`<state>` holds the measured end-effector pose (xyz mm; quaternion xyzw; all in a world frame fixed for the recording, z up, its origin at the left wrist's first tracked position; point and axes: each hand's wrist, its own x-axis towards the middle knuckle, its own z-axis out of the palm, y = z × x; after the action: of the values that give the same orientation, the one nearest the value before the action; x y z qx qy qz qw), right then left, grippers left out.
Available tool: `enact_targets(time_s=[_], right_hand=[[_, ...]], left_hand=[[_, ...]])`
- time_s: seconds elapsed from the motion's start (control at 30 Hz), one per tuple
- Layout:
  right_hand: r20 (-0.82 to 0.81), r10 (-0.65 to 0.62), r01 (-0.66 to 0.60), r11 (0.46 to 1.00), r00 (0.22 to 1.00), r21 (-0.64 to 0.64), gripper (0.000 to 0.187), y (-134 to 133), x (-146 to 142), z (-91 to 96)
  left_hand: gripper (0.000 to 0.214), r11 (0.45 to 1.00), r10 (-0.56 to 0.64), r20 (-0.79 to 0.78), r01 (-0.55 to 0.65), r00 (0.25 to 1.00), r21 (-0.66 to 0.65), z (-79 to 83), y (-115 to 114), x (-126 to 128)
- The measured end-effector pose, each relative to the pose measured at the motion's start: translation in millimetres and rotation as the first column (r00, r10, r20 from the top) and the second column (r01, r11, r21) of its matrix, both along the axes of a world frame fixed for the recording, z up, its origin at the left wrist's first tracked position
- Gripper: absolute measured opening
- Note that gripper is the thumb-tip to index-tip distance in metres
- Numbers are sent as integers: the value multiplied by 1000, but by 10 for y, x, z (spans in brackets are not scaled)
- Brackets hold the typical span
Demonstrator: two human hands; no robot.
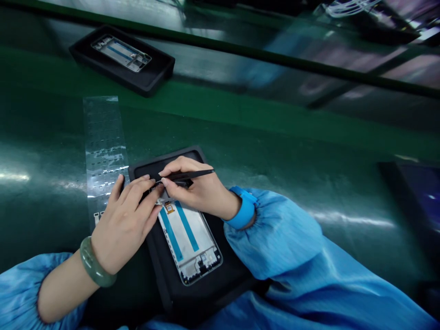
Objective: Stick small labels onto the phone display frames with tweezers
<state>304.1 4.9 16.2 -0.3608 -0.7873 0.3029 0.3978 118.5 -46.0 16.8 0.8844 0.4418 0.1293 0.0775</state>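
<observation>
Far upper left: black tray (160, 77), lying aslant, with a second phone frame (121, 53) in it, blue strips along its pale inner face. Green work surface (275, 151) showed glossy streaks of light. A dark rail (261, 56) crossed the top. Upper right, beyond the rail: white cables (350, 8), blurred. Right edge: dark object (414, 197), cut off by the view, identity unclear.

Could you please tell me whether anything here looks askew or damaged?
Nothing stands out: the phone frame lies in the black tray with no visible breakage, and the clear plastic strip lies beside it. The left hand and right hand largely hide the frame's far end, so I cannot judge it.
</observation>
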Motion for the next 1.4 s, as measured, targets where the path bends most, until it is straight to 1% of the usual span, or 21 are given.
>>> enact_targets(time_s=[0.27,0.67,0.83,0.97,1.23,1.4], right_hand=[[8,25,-25,1000,1000,11,11,-10,15,-3],[28,11,-12,999,1000,42,11,-27,25,-10],[31,24,-25,999,999,20,11,-22,32,-1],[13,4,-4,1000,1000,9,10,-20,39,7],[39,17,-18,999,999,33,9,-23,33,-5],[83,30,-32,999,996,29,7,6,13,9]], left_hand=[[33,1000,-2,6,2,1000,-10,2,-1,6],[32,1000,10,12,-10,1000,-18,7,-2,29],[33,1000,7,7,-7,1000,-31,7,-4,19],[33,1000,4,1,-4,1000,-26,14,-9,26],[32,999,6,-2,-6,1000,-31,15,-12,37],[32,1000,3,1,-3,1000,-21,4,-6,33]])
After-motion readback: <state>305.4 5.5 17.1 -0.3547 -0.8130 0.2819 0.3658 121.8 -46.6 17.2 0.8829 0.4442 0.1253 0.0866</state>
